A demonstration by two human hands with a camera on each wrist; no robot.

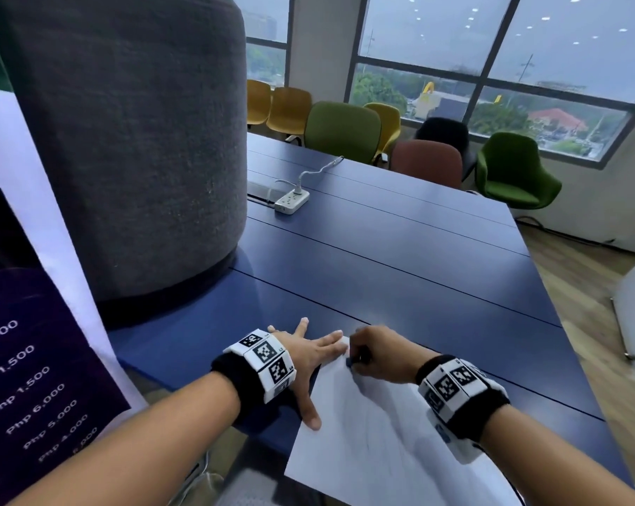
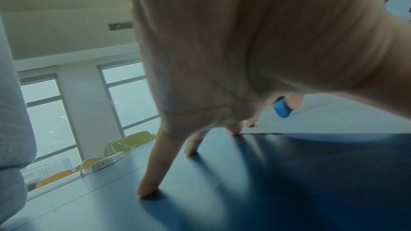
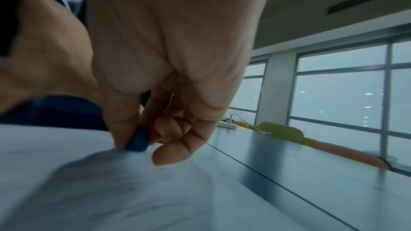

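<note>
A white sheet of paper [image 1: 374,436] lies on the dark blue table [image 1: 400,250] near its front edge. My left hand [image 1: 308,359] is spread flat, its straight fingers [image 2: 153,173] pressing on the table and on the sheet's far left corner. My right hand [image 1: 374,356] pinches a small blue eraser [image 3: 139,140] between thumb and fingers, with the eraser's end touching the paper near the far corner. From the left wrist the eraser [image 2: 282,110] shows as a blue block over the sheet. The right wrist view is blurred by motion.
A tall grey fabric-covered cylinder [image 1: 126,140] stands on the table to the left. A white power strip [image 1: 291,200] with a plugged cable lies further back. A printed banner [image 1: 27,341] is at the left. Yellow, green and red chairs [image 1: 341,131] line the far side under windows.
</note>
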